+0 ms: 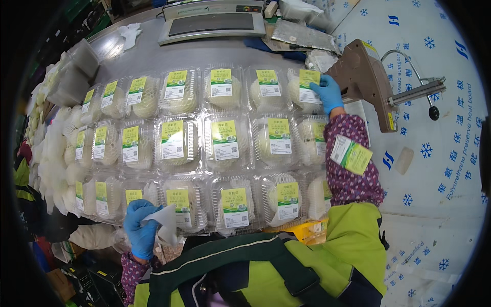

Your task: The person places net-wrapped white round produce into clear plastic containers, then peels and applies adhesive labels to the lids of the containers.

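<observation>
My right hand (328, 94), in a blue glove, reaches to the far right of the back row. Its fingers touch a green and white printed label (309, 85) on a clear plastic clamshell box (295, 103). My left hand (142, 226), also blue-gloved, pinches a piece of white paper-like sheet (165, 224) near the front row. Three rows of clear clamshell boxes stand before me, holding pale produce in foam netting, most with a label on the lid. Another such label (351, 154) sticks to my right sleeve.
A wrapping machine (211, 25) stands at the back of the metal table (149, 50). At the right is a brown tape-dispenser-like device (360, 76) with a metal arm. Stacked empty boxes (71, 76) and netted produce (50, 153) lie left. A yellow crate (307, 232) is below the front edge.
</observation>
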The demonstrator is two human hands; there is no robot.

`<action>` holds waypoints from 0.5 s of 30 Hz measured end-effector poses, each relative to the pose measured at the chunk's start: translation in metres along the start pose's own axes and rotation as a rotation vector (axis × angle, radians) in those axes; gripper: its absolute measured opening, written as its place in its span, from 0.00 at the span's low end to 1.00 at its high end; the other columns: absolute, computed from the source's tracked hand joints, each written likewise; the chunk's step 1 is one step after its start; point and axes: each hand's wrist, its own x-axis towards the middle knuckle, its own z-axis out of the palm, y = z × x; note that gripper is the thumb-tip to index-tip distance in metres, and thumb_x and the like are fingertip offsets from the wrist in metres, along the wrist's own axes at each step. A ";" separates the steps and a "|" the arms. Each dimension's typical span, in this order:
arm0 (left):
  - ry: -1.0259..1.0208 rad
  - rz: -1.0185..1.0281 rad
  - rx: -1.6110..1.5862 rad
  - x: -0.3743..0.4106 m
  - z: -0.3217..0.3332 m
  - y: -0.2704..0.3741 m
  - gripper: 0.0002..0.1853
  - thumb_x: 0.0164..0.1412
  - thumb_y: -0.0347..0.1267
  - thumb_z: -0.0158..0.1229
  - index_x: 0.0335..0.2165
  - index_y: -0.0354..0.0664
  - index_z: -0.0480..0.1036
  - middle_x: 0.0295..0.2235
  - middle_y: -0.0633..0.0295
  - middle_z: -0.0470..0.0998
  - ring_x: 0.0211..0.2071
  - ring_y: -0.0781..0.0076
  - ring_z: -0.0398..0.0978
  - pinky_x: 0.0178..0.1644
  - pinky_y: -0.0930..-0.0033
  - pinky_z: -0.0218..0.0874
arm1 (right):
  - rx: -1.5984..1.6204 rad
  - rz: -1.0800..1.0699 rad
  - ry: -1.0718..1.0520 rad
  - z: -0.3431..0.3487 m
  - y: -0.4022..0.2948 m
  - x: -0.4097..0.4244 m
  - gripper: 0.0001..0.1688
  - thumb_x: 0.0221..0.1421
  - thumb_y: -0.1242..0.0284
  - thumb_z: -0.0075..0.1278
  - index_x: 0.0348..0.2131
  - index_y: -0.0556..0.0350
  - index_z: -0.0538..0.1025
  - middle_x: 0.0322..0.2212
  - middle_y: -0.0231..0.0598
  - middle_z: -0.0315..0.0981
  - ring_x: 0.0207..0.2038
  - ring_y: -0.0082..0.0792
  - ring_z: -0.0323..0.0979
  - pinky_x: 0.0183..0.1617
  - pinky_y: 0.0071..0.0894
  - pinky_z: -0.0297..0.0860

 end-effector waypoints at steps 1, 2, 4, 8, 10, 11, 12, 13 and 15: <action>0.031 -0.001 -0.041 0.000 0.000 -0.001 0.08 0.42 0.18 0.61 0.27 0.35 0.74 0.32 0.59 0.70 0.35 0.68 0.68 0.40 0.72 0.59 | -0.071 -0.036 -0.022 -0.019 0.020 0.022 0.19 0.44 0.78 0.58 0.37 0.63 0.70 0.31 0.38 0.72 0.33 0.25 0.70 0.36 0.23 0.68; 0.022 0.025 -0.040 -0.001 -0.001 -0.004 0.09 0.43 0.19 0.62 0.28 0.36 0.73 0.33 0.59 0.70 0.35 0.68 0.67 0.41 0.70 0.60 | -0.122 -0.018 -0.033 -0.025 0.029 0.036 0.18 0.44 0.78 0.58 0.37 0.63 0.70 0.30 0.38 0.72 0.32 0.26 0.70 0.37 0.23 0.68; 0.013 0.020 -0.024 -0.003 -0.001 -0.002 0.09 0.43 0.19 0.61 0.28 0.36 0.73 0.32 0.59 0.70 0.35 0.69 0.67 0.41 0.71 0.60 | -0.183 0.001 -0.055 -0.026 0.034 0.052 0.19 0.43 0.78 0.59 0.36 0.63 0.70 0.30 0.38 0.72 0.32 0.26 0.70 0.37 0.23 0.68; 0.013 0.000 -0.010 -0.002 0.003 0.001 0.07 0.45 0.21 0.61 0.28 0.36 0.73 0.32 0.59 0.70 0.35 0.69 0.67 0.42 0.71 0.60 | -0.512 -0.037 -0.096 -0.022 0.047 0.069 0.25 0.38 0.72 0.63 0.37 0.63 0.71 0.30 0.42 0.73 0.31 0.29 0.71 0.38 0.27 0.68; 0.037 -0.016 -0.008 -0.003 0.004 0.004 0.07 0.47 0.22 0.61 0.28 0.35 0.73 0.31 0.59 0.70 0.35 0.69 0.68 0.42 0.70 0.60 | -0.706 -0.056 -0.121 -0.013 0.042 0.066 0.30 0.37 0.65 0.63 0.40 0.60 0.71 0.33 0.47 0.74 0.35 0.39 0.73 0.41 0.32 0.68; 0.049 -0.024 -0.008 -0.003 0.004 0.005 0.06 0.47 0.23 0.61 0.28 0.35 0.73 0.31 0.59 0.70 0.35 0.69 0.68 0.42 0.70 0.60 | -0.811 -0.079 -0.062 -0.011 0.040 0.062 0.30 0.37 0.65 0.62 0.40 0.60 0.70 0.34 0.48 0.73 0.36 0.41 0.73 0.41 0.33 0.68; 0.061 -0.019 -0.021 -0.004 0.003 0.004 0.06 0.48 0.23 0.61 0.28 0.35 0.73 0.31 0.60 0.70 0.35 0.69 0.68 0.42 0.70 0.60 | -0.921 -0.105 0.001 -0.013 0.038 0.061 0.30 0.38 0.64 0.62 0.40 0.60 0.70 0.35 0.49 0.73 0.38 0.42 0.72 0.42 0.34 0.68; 0.073 -0.015 -0.035 -0.005 0.003 0.002 0.06 0.48 0.24 0.60 0.29 0.35 0.73 0.31 0.60 0.71 0.35 0.69 0.68 0.42 0.70 0.60 | -1.031 -0.133 0.066 -0.014 0.034 0.060 0.30 0.38 0.63 0.61 0.40 0.60 0.70 0.37 0.51 0.72 0.39 0.44 0.72 0.42 0.35 0.68; 0.093 0.001 -0.028 -0.007 -0.001 -0.001 0.06 0.48 0.24 0.60 0.29 0.35 0.73 0.31 0.60 0.71 0.35 0.69 0.69 0.41 0.69 0.60 | -1.164 -0.136 0.119 -0.013 0.038 0.057 0.22 0.43 0.66 0.55 0.39 0.55 0.71 0.37 0.49 0.70 0.39 0.48 0.71 0.41 0.43 0.68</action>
